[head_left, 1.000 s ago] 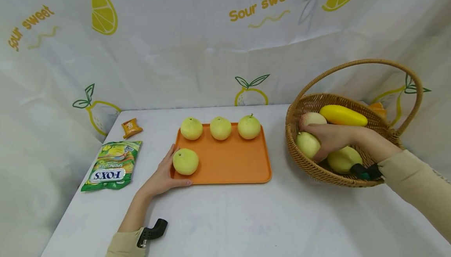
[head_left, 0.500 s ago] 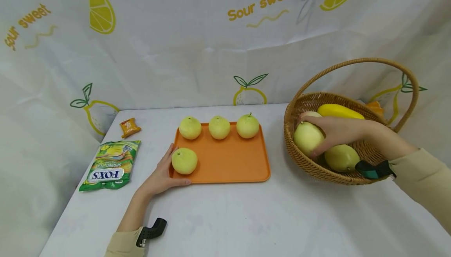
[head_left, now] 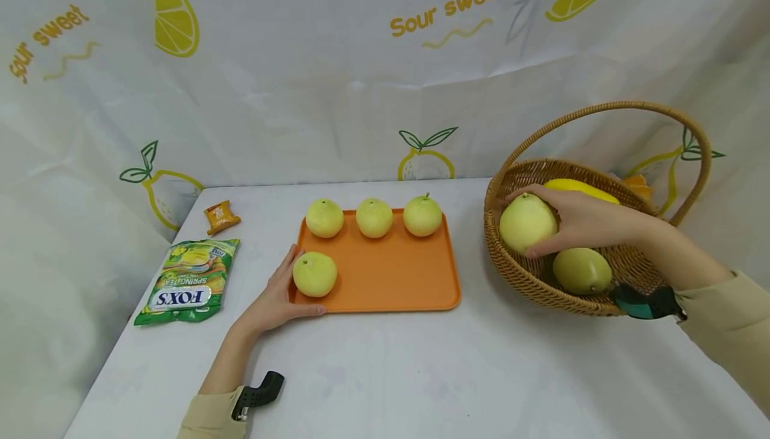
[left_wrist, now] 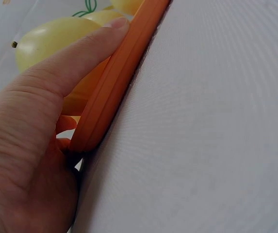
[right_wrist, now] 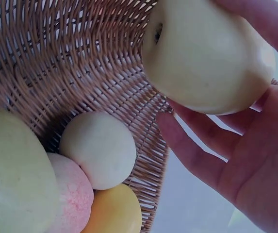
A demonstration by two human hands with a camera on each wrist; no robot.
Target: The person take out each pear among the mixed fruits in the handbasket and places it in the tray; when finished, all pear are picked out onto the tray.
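Observation:
My right hand (head_left: 595,222) grips a round yellow-green pear (head_left: 527,226) by its sides, at the left of the wicker basket (head_left: 511,277). In the right wrist view this pear (right_wrist: 211,56) is raised off the basket's wall, thumb and fingers curved around it. My left hand (head_left: 273,300) holds the front left corner of an orange tray (head_left: 394,282). Its thumb (left_wrist: 80,56) lies along the tray's front rim in the left wrist view; the fingers are partly hidden. Beside that hand a pear (head_left: 315,274) sits on the tray. Three more pears (head_left: 374,218) stand in a row along the back.
In the basket are a green oval fruit (head_left: 581,270), a long yellow fruit (head_left: 580,187), a pinkish peach (right_wrist: 73,194) and a pale round fruit (right_wrist: 99,149). A tall handle (head_left: 631,105) arches over it. At left lie a green candy bag (head_left: 188,282) and a small orange packet (head_left: 221,217).
My right hand has lifted the pear up from among the fruit in the basket. The left hand and the tray stay in place; the view has shifted slightly.

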